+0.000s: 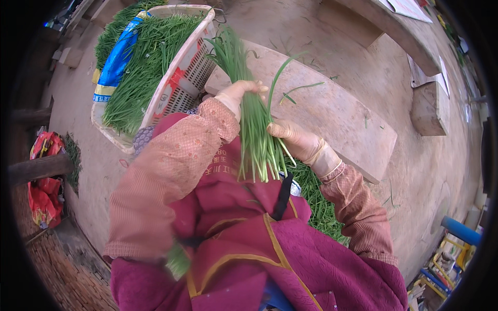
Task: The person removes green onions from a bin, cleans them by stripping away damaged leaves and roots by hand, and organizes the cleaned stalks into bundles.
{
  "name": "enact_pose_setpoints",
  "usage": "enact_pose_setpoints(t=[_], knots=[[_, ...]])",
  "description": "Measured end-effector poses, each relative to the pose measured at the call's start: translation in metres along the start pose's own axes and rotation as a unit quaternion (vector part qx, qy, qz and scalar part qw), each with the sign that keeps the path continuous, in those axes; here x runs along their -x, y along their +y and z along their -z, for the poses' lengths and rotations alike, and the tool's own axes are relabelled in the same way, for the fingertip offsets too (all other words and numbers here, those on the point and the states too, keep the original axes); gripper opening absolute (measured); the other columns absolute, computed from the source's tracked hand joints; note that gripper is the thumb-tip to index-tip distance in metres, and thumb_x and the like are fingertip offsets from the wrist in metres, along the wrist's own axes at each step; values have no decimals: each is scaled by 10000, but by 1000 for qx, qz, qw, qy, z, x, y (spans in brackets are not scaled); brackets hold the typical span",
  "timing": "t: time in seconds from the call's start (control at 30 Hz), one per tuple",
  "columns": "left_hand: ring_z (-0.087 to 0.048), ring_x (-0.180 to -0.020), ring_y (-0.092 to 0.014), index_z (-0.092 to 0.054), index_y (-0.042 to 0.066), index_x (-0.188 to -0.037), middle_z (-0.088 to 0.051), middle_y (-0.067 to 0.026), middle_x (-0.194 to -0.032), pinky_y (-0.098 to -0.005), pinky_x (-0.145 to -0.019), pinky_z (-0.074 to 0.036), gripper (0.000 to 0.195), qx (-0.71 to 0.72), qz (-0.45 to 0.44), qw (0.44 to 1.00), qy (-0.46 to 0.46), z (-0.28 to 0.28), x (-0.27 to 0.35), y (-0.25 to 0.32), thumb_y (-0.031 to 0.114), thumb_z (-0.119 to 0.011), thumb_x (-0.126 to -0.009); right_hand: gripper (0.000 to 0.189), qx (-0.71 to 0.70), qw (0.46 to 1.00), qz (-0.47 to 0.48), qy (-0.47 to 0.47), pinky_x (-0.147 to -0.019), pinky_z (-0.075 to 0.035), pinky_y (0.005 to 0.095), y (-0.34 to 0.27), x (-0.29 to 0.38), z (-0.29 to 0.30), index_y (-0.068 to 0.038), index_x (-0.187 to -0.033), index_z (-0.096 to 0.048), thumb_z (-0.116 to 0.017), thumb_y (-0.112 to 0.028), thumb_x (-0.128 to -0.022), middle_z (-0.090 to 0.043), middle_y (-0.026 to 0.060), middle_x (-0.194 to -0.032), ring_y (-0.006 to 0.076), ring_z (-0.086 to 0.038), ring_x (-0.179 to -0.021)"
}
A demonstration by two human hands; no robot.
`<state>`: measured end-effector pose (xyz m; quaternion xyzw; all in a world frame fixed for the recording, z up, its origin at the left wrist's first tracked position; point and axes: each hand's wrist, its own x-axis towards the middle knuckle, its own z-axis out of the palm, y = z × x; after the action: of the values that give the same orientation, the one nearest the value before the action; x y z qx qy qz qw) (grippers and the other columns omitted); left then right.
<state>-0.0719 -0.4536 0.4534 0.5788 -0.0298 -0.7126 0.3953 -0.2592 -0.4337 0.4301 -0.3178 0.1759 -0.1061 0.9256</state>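
My left hand (236,95), in a thin pale glove, is closed around the upper part of a bunch of long green chives (252,132). The leaf tips spread beyond that hand, and the pale cut stem ends point towards my lap. At the right side of the stems is my right hand (297,142), gloved too. Its thumb presses a single chive stalk (273,87) that curves away from the bunch; the fingers behind are partly hidden. Below the bunch lies my maroon apron (233,198), which bears writing.
A white plastic basket (177,87) heaped with chives (155,54) stands at the upper left, a blue woven sack (120,58) across it. A low stone slab (327,112) bears stray leaves. More chives (321,202) lie beside my right knee. A stone bench (404,35) stands upper right.
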Motion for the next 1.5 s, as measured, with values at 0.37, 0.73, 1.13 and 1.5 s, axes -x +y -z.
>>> enact_pose_setpoints(t=[0.37,0.73,1.13,1.5], knots=[[-623,-817,-222,-595,21,-1045,-674,-123,-1013,-351,-764,-529,226,42,-32,999,11,-28,12,12,110,-578,-838,279,-30,993,-6,110,-659,-532,310,-18,-10,-23,5,-1019,-612,-674,-222,-869,-647,59,-833,161,-630,-699],[-446,-1264,-276,-273,38,-1403,-393,-188,-1416,-412,-1047,-338,704,-163,-290,942,50,14,42,22,319,-623,-861,259,-120,974,31,188,-709,-556,295,-7,-5,-18,12,-1041,-616,-656,-167,-859,-674,101,-908,165,-661,-769],[-418,-1263,-311,-648,156,-1010,-575,-59,-1247,-451,-986,-369,396,-679,-565,464,64,7,111,-60,88,-739,-630,219,-139,956,117,232,-730,-522,285,-8,-23,-19,14,-978,-642,-620,-183,-885,-669,79,-890,168,-645,-783],[-489,-1180,-236,-593,134,-912,-606,-24,-1148,-415,-959,-392,333,-694,-613,359,113,15,79,-73,91,-732,-612,166,-195,933,139,270,-685,-510,301,-4,-15,-24,-23,-927,-617,-602,-182,-883,-642,69,-837,180,-623,-723]])
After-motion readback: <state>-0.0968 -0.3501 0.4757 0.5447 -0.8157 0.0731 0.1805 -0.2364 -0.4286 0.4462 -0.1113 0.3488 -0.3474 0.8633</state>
